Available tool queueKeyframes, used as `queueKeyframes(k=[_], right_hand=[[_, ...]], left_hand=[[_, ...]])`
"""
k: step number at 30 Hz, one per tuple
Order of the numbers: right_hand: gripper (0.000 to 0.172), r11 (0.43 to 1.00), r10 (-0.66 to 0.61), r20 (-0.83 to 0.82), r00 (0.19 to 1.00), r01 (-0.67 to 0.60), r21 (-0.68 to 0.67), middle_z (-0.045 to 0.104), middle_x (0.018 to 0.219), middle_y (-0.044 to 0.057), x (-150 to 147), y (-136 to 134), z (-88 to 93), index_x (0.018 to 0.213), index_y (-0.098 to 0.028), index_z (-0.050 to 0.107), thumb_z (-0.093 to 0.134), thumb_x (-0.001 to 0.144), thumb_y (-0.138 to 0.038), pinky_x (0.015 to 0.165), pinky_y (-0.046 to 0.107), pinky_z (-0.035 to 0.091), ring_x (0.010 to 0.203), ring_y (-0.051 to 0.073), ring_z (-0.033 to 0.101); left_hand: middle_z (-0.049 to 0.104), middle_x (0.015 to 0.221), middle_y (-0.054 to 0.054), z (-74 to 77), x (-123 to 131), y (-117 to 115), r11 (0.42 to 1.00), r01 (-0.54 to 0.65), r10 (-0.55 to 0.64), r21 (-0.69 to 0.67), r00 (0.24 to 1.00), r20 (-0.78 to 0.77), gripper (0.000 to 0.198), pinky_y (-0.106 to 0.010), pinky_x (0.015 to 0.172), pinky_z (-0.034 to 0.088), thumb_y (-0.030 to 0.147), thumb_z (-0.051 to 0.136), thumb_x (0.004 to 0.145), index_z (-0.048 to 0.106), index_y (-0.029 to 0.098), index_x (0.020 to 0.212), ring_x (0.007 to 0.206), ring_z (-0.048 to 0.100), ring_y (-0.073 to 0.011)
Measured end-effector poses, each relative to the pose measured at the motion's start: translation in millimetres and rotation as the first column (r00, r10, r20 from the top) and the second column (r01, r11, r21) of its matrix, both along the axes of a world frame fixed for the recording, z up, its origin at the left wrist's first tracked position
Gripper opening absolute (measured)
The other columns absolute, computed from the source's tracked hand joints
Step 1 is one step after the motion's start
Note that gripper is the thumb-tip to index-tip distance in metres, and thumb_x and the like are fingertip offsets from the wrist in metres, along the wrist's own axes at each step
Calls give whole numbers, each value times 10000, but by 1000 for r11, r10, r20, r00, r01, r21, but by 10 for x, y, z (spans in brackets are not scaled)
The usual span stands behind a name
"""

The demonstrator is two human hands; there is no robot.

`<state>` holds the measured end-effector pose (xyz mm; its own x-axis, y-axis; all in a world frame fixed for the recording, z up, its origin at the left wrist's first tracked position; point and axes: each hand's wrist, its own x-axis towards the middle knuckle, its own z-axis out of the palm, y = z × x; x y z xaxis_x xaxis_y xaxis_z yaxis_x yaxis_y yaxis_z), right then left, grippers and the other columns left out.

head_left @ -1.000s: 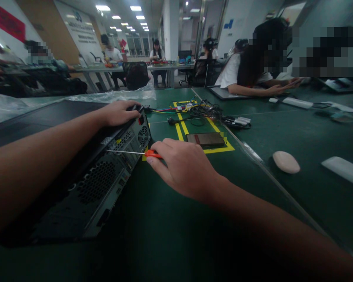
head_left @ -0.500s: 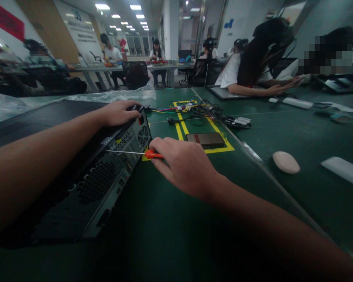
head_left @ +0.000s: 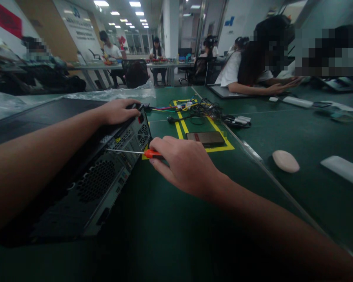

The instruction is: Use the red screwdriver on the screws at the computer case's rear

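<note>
A black desktop computer case [head_left: 85, 102] lies on its side at the left, its metal back panel [head_left: 126, 150] with vents and ports facing right. My left hand [head_left: 119, 111] grips the case's upper edge at the far corner, thumb near a red switch; some fingertips are hidden. In my right hand [head_left: 185, 164] is a screwdriver [head_left: 153, 154] with an orange and black handle, held between thumb and fingers. Its thin shaft points left, and the tip reaches the back panel near the upper edge. Whether it sits in a screw is too small to tell.
Beyond my right hand lie a dark flat box [head_left: 206, 138] inside yellow tape [head_left: 220, 149] and a tangle of cables [head_left: 206, 109]. A pale rounded object [head_left: 285, 161] and a white bar [head_left: 344, 170] are at the right. Plastic wrap [head_left: 129, 93] lies behind the case. People sit nearby.
The view has shifted very slightly. Both hands, the screwdriver and the case keep nearly the same positions, with the shaft still against the back panel.
</note>
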<state>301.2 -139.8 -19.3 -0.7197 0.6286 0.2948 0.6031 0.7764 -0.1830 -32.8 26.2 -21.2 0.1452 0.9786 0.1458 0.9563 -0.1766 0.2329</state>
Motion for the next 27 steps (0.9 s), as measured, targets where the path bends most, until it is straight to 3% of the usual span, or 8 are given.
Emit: queueKeyframes(k=[19,27], right_hand=[[240,1000,-9,12,1000,9,-20,854,1172,82,5,5,8,1370,-230,764,626,1218,-355,680,353,253,970,246,770],[335,998,-41,1,999,41,-46,845,1187,99,-11,-8,35,1299,-208,814,567,1259,-431,695,363,297,1044,259,775]], left_hand=[[792,1636,-95,-17,14,3,1000,-23,23,7,1000,7,853,-586,1316,523,708,624,949,750,311,1694,1474,712,-493],[780,1650,-96,9,47,-29,1000,-26,26,6,1000,4,871,-566,1316,529,701,611,934,747,302,1696,1491,709,-488]])
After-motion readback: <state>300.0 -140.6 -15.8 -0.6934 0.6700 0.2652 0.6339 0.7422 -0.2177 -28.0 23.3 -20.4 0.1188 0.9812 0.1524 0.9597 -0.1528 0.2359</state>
